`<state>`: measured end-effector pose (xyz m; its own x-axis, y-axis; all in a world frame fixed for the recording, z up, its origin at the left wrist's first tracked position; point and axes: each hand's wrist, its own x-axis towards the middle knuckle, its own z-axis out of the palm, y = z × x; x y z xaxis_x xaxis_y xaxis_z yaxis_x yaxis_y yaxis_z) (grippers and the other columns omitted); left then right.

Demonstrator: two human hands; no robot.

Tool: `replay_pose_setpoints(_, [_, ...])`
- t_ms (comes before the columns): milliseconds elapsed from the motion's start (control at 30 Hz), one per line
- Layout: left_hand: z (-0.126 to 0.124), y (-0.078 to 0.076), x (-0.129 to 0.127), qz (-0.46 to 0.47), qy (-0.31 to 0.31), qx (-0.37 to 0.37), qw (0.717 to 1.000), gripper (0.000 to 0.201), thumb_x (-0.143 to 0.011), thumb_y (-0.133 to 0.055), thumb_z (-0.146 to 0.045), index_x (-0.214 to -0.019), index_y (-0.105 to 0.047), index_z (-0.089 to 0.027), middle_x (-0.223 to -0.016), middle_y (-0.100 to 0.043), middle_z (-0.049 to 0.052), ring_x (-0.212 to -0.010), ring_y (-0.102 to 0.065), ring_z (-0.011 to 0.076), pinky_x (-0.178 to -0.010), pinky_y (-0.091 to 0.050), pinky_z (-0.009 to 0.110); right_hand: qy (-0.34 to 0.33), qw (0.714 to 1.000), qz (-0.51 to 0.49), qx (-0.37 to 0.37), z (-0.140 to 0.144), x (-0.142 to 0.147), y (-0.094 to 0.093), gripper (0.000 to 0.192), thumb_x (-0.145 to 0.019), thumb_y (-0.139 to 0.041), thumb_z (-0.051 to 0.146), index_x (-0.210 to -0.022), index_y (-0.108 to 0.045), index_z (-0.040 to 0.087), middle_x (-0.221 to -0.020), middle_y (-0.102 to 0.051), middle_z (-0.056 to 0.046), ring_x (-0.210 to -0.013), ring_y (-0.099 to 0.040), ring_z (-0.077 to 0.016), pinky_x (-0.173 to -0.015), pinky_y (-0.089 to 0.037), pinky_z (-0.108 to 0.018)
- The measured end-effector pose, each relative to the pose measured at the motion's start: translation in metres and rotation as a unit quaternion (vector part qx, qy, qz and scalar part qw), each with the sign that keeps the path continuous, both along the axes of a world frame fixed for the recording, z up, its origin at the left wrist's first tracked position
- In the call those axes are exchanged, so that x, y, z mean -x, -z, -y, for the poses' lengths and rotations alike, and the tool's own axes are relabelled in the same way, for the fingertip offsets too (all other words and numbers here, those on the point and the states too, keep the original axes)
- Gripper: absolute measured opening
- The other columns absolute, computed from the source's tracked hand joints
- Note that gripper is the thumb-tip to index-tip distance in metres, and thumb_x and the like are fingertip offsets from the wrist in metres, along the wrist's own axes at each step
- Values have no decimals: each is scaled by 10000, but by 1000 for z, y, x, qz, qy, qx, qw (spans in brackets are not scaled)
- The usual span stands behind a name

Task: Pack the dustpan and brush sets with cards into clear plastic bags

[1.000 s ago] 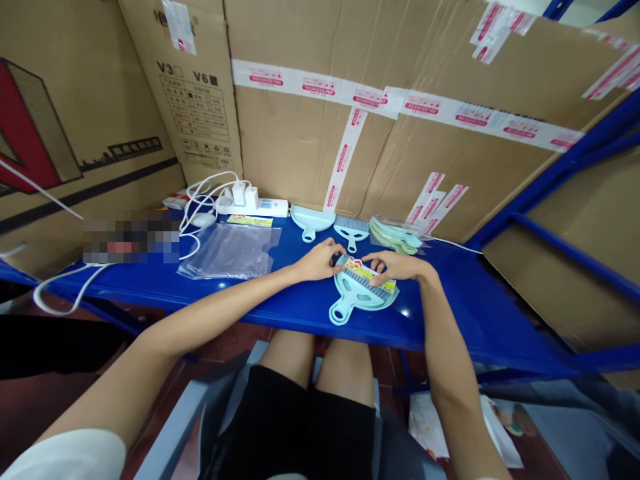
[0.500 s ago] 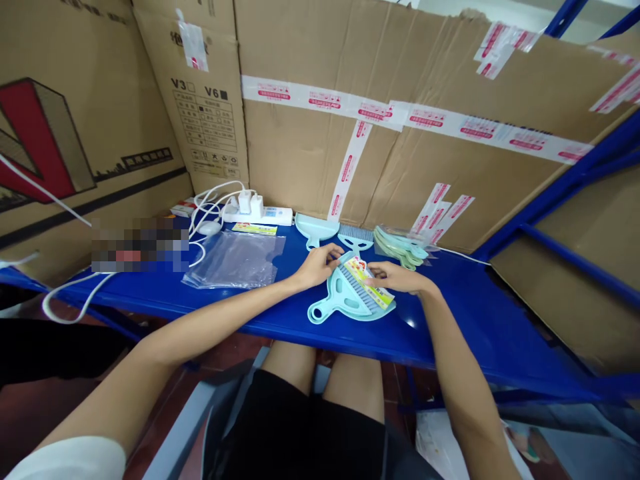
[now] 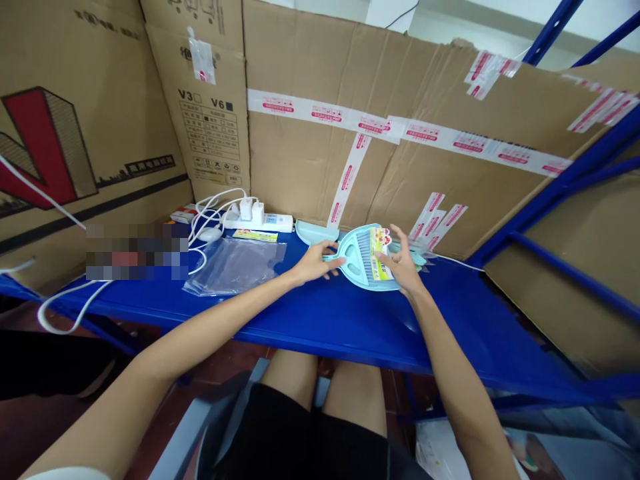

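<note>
A light-blue dustpan (image 3: 379, 287) is raised above the blue table, its handle pointing left. Nested in it lies a matching hand brush (image 3: 355, 259) with grey-blue bristles. Across the bristles sits a yellow-and-white printed card (image 3: 381, 251). My left hand (image 3: 318, 262) is closed around the handle end, thumb and fingers pinching it. My right hand (image 3: 403, 264) grips the opposite rim, thumb on the card and some fingers raised behind. Another light-blue dustpan (image 3: 316, 233) stands behind my left hand against the cardboard.
Clear plastic bags (image 3: 237, 265) lie on the table (image 3: 320, 320) to the left. Behind them are a printed card (image 3: 255, 235) and a white power strip (image 3: 280, 223) with cables. More light-blue pieces (image 3: 419, 259) sit partly hidden behind my right hand. Cardboard walls (image 3: 300, 160) enclose the back.
The dustpan with brush and card has been lifted off the table and turned, handle now leftward. My left hand moved from its edge to the handle; my right hand grips the far rim.
</note>
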<state>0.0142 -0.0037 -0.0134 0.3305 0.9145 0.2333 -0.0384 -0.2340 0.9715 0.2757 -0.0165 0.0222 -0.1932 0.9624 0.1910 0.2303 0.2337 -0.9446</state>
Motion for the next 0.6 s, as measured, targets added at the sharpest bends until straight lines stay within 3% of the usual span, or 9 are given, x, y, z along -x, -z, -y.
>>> replay_pose_setpoints(100, [2,-1,3,36,67,51,996,453,-844,-871,-405,-1101,-641,-112,-899,-736,78,-643,-727,166,-508,-530,249,16,998,44,-40,3,0,-3,1165,-832,-724,737,-1693,-26,381,-1477,-653,-120,-1237,-704,-373,-1020,-598,-571])
replay_pose_setpoints(267, [2,0,7,82,89,60,991,428,-801,-908,-395,-1027,-718,-84,-812,-736,75,-711,-717,152,-572,-530,231,-3,996,54,-66,6,2,-5,1120,-878,-695,691,-1706,-3,389,-1541,-595,-105,-1371,-610,-376,-1088,-556,-590])
replay_pose_setpoints(367, [1,1,8,84,87,60,991,419,-782,-917,-404,-1000,-745,-90,-775,-735,68,-695,-698,146,-583,-514,234,7,994,62,-87,3,1,-1,1002,-863,-727,671,-1688,-253,358,-1524,-618,-93,-1413,-575,-374,-1124,-534,-579])
replay_pose_setpoints(467, [0,1,9,85,82,53,992,431,-756,-926,-426,-981,-761,-97,-774,-735,61,-685,-684,142,-584,-505,235,13,992,68,-104,-3,-4,5,765,-860,-758,636,-1523,-571,305,-1527,-625,-83,-1418,-570,-373,-1183,-477,-573])
replay_pose_setpoints(533, [-1,1,9,82,74,51,993,436,-741,-931,-434,-970,-771,-99,-779,-736,62,-678,-677,139,-581,-499,235,0,994,63,-93,-6,-7,7,687,-856,-785,600,-1452,-652,283,-1532,-625,-75,-1398,-588,-368,-1202,-456,-572])
replay_pose_setpoints(600, [-2,0,10,77,66,48,994,443,-721,-940,-434,-962,-780,-98,-773,-735,64,-670,-668,137,-577,-491,235,-35,995,51,-73,-6,-10,6,734,-836,-828,554,-1489,-628,287,-1561,-601,-66,-1404,-586,-355,-1212,-453,-557])
